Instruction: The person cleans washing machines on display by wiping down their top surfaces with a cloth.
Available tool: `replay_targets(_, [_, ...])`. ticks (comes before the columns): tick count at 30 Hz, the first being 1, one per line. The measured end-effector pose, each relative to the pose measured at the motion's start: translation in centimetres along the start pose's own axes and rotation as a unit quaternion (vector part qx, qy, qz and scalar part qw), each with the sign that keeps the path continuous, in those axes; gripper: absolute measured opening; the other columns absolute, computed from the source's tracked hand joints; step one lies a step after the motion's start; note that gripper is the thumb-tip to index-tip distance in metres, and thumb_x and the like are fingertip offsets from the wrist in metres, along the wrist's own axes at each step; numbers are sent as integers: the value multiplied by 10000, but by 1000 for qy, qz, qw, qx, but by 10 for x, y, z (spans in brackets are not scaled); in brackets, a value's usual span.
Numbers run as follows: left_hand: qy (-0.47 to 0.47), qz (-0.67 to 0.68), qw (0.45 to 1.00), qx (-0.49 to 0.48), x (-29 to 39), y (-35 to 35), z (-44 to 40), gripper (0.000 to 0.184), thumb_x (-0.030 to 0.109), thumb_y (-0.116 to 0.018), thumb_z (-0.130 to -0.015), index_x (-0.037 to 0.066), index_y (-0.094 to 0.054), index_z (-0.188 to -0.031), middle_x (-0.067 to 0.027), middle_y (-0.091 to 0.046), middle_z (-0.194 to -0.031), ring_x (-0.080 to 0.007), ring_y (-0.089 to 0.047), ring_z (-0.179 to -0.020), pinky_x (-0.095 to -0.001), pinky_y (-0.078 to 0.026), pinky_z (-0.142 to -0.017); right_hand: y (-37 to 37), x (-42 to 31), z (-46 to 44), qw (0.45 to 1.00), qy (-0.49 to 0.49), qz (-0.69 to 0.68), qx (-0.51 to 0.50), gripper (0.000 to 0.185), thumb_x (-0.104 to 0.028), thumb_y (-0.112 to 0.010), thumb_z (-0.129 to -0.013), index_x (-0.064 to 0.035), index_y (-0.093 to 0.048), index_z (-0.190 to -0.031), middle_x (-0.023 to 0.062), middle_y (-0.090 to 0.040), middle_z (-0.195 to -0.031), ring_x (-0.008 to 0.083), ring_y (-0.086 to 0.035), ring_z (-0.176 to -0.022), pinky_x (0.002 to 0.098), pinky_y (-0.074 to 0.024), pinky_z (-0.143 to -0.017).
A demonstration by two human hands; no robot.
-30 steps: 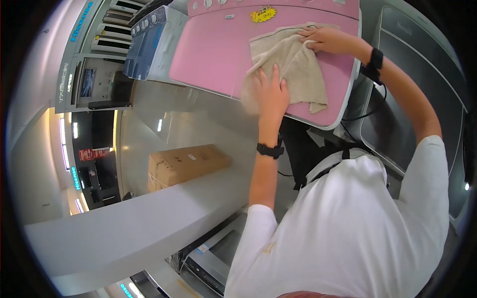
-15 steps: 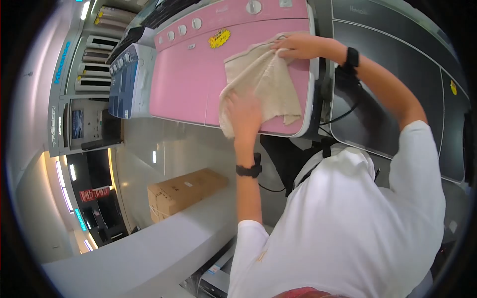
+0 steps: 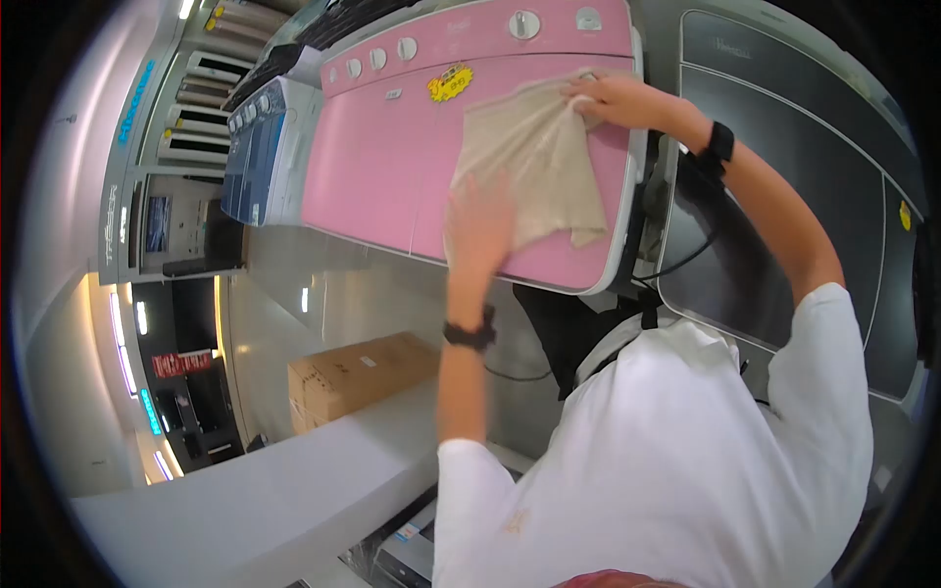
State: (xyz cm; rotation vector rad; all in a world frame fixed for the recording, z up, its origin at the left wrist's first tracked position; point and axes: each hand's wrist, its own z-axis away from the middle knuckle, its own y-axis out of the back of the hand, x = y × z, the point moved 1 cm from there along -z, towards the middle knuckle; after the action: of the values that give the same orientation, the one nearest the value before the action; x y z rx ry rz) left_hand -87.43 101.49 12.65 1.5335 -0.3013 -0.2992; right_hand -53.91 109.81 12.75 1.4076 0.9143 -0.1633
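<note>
A beige cloth [image 3: 539, 157] lies spread and creased over the right part of a pink twin-tub washing machine's lid [image 3: 377, 167]. My right hand [image 3: 613, 100] grips the cloth's upper right corner between bent fingers. On the cloth's lower left part rests my left hand [image 3: 480, 223], blurred by motion, its fingers stretched out and flat. Dark bands circle both wrists. A yellow sticker [image 3: 451, 83] shows on the lid, left of the cloth. White knobs [image 3: 523, 24] line the panel at the back.
A dark-lidded machine [image 3: 784, 186] stands close on the right, with a black cable [image 3: 691, 260] in the gap. Left of the pink machine is a blue-lidded washer [image 3: 257, 157]. A cardboard box [image 3: 363, 377] sits on the floor beside a white ledge [image 3: 265, 480].
The cloth's lower left edge has been drawn up and the fabric lies flatter. My left hand has shifted slightly on it. My right hand keeps its corner. The view has shifted a little.
</note>
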Motion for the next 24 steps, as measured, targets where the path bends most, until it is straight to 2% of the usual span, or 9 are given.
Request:
replay_targets(3, [11,84,996,-22,-25,20,-24,610,202,-490,-1035,216,-366,-1633,-356,-346,-1590,-600,-339,-1432,-592,-315,-1200,-36,11,-31,994,31,81,60,457,-336,-467,-1098,-31,-617,-1404,157,-518,-1559,353,-417,-1481,486,-261,-1261])
replay_targets(6, [16,35,999,5,-37,3,0,616,164,-499,-1029,138,-356,-1628,-375,-364,-1567,-600,-364,-1408,-567,-322,-1204,-52,-16,-2,995,57,81,22,448,-311,-466,-1095,-20,-617,-1401,146,-493,-1583,346,-372,-1517,503,-242,-1271])
replay_targets(9, [35,6,996,85,-17,-8,55,537,129,-505,-1025,99,-455,-1558,-300,-424,-1564,-562,-415,-1393,-564,-353,-1185,-31,-37,50,993,95,60,-32,429,-255,-463,-1093,-15,-608,-1418,130,-473,-1604,339,-323,-1549,513,-207,-1288])
replay_targets(12, [25,2,999,43,-19,-3,62,597,130,-498,-1030,69,-360,-1608,-394,-393,-1531,-595,-404,-1374,-575,-333,-1191,-12,-36,58,994,57,-1,-90,431,-241,-435,-1105,-8,-599,-1429,123,-465,-1612,341,-301,-1559,509,-178,-1296])
replay_targets(15, [-15,11,996,86,-43,-22,27,585,149,-476,-1045,113,-359,-1617,-378,-406,-1533,-595,-415,-1369,-576,-356,-1176,-12,-15,18,995,72,49,-56,472,-312,-408,-1116,-23,-581,-1448,125,-477,-1601,351,-323,-1543,477,-199,-1289])
replay_targets(18, [30,4,997,65,-47,-7,-21,557,179,-460,-1055,161,-389,-1608,-357,-422,-1539,-605,-427,-1355,-581,-380,-1156,-21,-1,-38,989,94,112,-13,461,-313,-406,-1116,-52,-578,-1455,114,-503,-1582,357,-355,-1521,467,-239,-1267])
replay_targets(21, [76,31,995,52,-46,1,-48,535,203,-457,-1059,192,-419,-1593,-341,-429,-1545,-614,-441,-1337,-586,-398,-1141,-26,-23,-69,984,85,144,-65,449,-279,-417,-1110,-47,-575,-1461,116,-493,-1591,355,-332,-1536,495,-176,-1290])
replay_targets(24, [104,34,994,0,-33,16,-44,551,187,-489,-1038,168,-429,-1585,-347,-414,-1553,-624,-424,-1345,-581,-388,-1152,-52,-41,-62,971,159,144,-104,450,-286,-427,-1103,-55,-579,-1458,107,-509,-1578,345,-336,-1535,510,-218,-1275])
